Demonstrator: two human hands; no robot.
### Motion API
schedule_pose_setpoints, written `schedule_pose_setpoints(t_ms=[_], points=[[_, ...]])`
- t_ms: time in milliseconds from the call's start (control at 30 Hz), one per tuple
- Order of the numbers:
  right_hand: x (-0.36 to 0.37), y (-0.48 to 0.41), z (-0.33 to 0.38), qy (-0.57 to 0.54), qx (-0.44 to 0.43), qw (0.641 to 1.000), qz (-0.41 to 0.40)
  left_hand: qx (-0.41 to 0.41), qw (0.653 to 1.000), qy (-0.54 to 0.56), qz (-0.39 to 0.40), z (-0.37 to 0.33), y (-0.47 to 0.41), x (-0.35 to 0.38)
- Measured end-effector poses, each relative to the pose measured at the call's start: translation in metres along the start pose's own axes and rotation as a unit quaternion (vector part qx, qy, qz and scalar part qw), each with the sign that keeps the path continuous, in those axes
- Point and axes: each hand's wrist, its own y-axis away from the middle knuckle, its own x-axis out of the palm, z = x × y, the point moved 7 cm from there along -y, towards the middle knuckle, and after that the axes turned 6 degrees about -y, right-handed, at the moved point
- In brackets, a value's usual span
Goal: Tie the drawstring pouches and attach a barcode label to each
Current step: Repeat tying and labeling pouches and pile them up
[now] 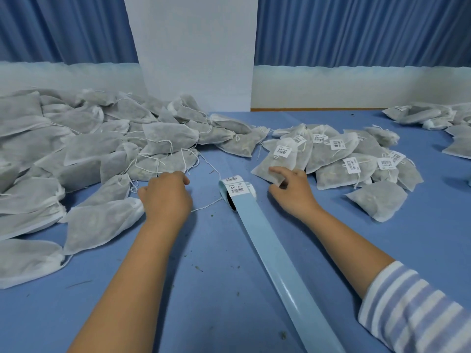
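The blue cloth-covered desk is flecked with dark crumbs. Across the left half of the frame sprawls a heap of soft grey-white non-woven drawstring pouches, plump and pillow-shaped, thin white cords trailing from their gathered necks. Right of centre lies a smaller pile of the same pouches, each bearing a white paper barcode label.

In the middle stands a roll of white barcode stickers on glossy pale blue backing paper. Its bare blue backing strip runs smooth and flat to the lower right of the frame.

The left hand sits knuckles-up just left of the roll, fingers curled down toward the desk beside the nearest unlabelled pouches. A loose white thread runs out from under it toward the roll. I cannot tell whether the fingers hold anything.

The right hand, in a blue-and-white striped sleeve, is at the near edge of the labelled pile. Its index finger lies across the corner of one labelled grey pouch, with that corner pinched between finger and thumb. The pouch lies flat on the desk, its label near the tied neck.
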Motion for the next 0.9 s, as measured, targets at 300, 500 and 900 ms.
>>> schedule_pose_setpoints(t_ms=[300, 500, 900], points=[[0.0, 0.01, 0.007, 0.059, -0.043, 0.997, -0.023, 0.066, 0.979, -0.107, 0.158, -0.006, 0.006, 0.014], [0.004, 0.016, 0.024, 0.055, -0.078, 0.995, -0.011, 0.1, 0.973, -0.14, 0.153, -0.011, 0.007, 0.018], [0.009, 0.049, 0.077, -0.212, -0.1, 0.967, 0.102, 0.228, 0.913, 0.258, 0.218, -0.045, 0.029, -0.005]])
